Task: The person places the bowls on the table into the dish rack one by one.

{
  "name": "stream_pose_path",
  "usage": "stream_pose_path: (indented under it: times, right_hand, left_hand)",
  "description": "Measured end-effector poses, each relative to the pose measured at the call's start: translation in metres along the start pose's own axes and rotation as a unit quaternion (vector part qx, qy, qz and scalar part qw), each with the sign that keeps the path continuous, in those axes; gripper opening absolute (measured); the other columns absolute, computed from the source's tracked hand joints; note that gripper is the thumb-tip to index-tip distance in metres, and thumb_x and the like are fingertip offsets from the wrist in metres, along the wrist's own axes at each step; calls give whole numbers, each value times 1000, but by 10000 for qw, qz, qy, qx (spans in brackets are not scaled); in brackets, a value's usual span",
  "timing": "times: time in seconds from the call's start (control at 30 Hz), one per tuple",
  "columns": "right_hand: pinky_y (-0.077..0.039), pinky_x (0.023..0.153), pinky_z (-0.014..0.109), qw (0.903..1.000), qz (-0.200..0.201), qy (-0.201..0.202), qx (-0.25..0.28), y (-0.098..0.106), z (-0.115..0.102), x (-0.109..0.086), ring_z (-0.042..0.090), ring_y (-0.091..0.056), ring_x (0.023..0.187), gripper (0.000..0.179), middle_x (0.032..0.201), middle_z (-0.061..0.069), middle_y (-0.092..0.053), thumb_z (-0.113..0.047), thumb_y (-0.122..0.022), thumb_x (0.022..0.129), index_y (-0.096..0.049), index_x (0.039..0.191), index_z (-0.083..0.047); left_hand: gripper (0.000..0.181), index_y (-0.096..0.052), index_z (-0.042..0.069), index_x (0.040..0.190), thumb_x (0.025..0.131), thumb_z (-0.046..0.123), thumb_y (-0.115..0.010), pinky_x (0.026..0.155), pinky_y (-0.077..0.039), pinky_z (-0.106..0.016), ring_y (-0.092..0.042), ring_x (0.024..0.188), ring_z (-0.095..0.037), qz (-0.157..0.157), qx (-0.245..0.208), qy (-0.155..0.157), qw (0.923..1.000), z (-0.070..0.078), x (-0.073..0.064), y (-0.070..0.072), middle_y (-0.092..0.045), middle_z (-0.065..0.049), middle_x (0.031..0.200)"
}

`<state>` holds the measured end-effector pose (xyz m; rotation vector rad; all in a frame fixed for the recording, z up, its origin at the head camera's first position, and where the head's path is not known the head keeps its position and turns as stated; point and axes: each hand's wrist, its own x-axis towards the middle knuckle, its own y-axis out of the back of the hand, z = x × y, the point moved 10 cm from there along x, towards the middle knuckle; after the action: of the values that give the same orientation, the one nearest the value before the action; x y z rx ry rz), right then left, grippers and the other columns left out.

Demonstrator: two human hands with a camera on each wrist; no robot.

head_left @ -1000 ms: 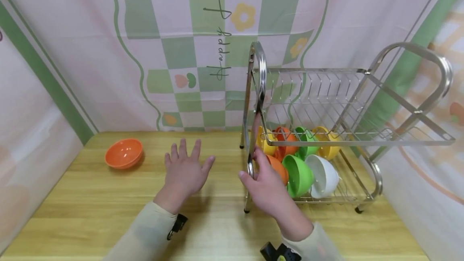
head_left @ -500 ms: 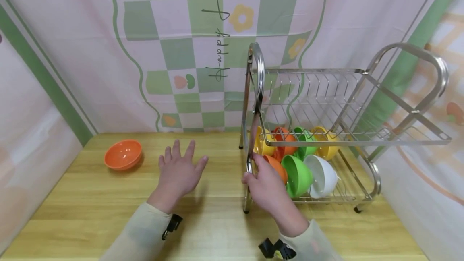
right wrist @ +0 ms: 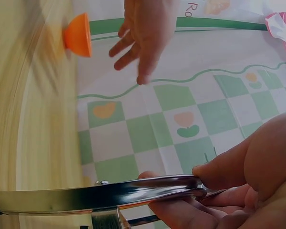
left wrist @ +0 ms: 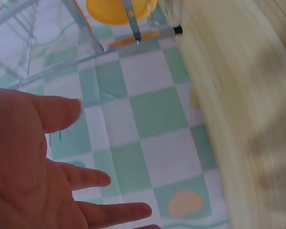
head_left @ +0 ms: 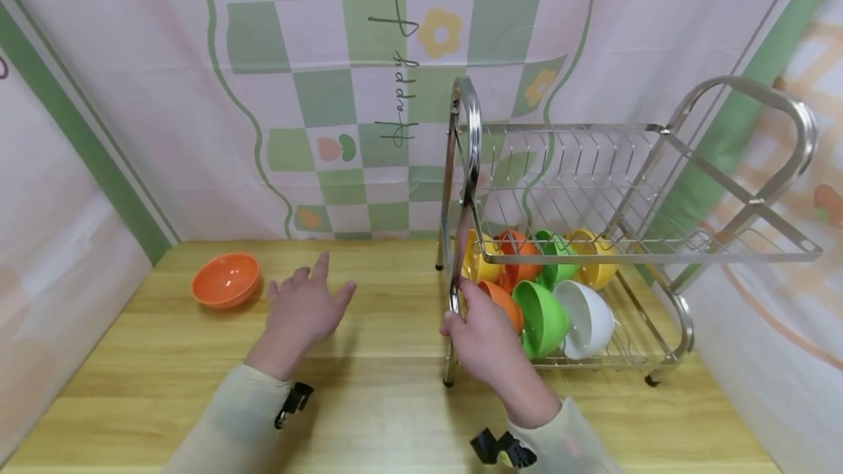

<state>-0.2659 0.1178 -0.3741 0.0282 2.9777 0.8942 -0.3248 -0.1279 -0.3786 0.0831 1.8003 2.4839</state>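
Note:
My right hand (head_left: 490, 339) grips the near left post of a two-tier metal dish rack (head_left: 648, 258); in the right wrist view thumb and fingers curl round the shiny tube (right wrist: 148, 188). Over the table, my left hand (head_left: 303, 309) hovers with fingers spread and nothing in it. To its left an orange bowl (head_left: 226, 281) stands upright on the wood, apart from the fingers. On the rack's lower tier, bowls lean on their sides in two rows: a green bowl (head_left: 541, 319), a white bowl (head_left: 588, 320) and an orange bowl (head_left: 503, 306) in front, partly hidden by my right hand.
Behind them are yellow, red-orange and green bowls, including a yellow bowl (head_left: 591, 258) at the right. The rack's upper tier (head_left: 566, 189) holds nothing. A checked curtain (head_left: 369, 93) hangs behind the wooden table (head_left: 388, 415), with more cloth at both sides.
My left hand has moved left, closer to the lone orange bowl, over the last second. The right hand keeps its hold on the rack post, its thumb slightly shifted.

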Motion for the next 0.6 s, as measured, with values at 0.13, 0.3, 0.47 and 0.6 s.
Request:
stream_pose_path:
  times: [0.13, 0.3, 0.47, 0.6]
  right_hand:
    - [-51, 51, 34, 10000, 6, -24, -34, 0, -1, 1, 21, -61, 70, 59, 91, 2, -67, -11, -56, 101, -32, 155, -10]
    - [-52, 53, 34, 10000, 22, -46, -62, 0, -2, 1, 22, -62, 73, 58, 93, 3, -67, -10, -56, 101, -33, 154, -10]
    - [-52, 52, 34, 9999, 26, -80, -88, -1, -2, 1, 22, -61, 72, 59, 96, 3, -67, -10, -56, 101, -33, 155, -11]
    - [-52, 52, 34, 9999, 24, -95, -86, -1, -2, 2, 22, -62, 74, 60, 97, 3, -67, -11, -56, 101, -31, 156, -11]
  left_hand:
    - [78, -19, 0, 157, 102, 49, -46, 102, -32, -71, -42, 123, -58, -62, 8, 86, 9999, -18, 5, 10, -37, -38, 143]
    - [81, -13, -3, 157, 102, 47, -45, 97, -39, -69, -37, 125, -59, -192, -278, 333, 9989, -50, 13, 25, -30, -42, 145]
    - [82, -16, -8, 154, 102, 50, -41, 98, -36, -70, -34, 126, -61, -242, -253, 466, 9983, -87, 22, 46, -31, -44, 142]
    - [85, -14, -9, 153, 101, 52, -41, 102, -32, -70, -30, 129, -61, -523, -726, 639, 9939, -120, 30, 62, -27, -44, 145]
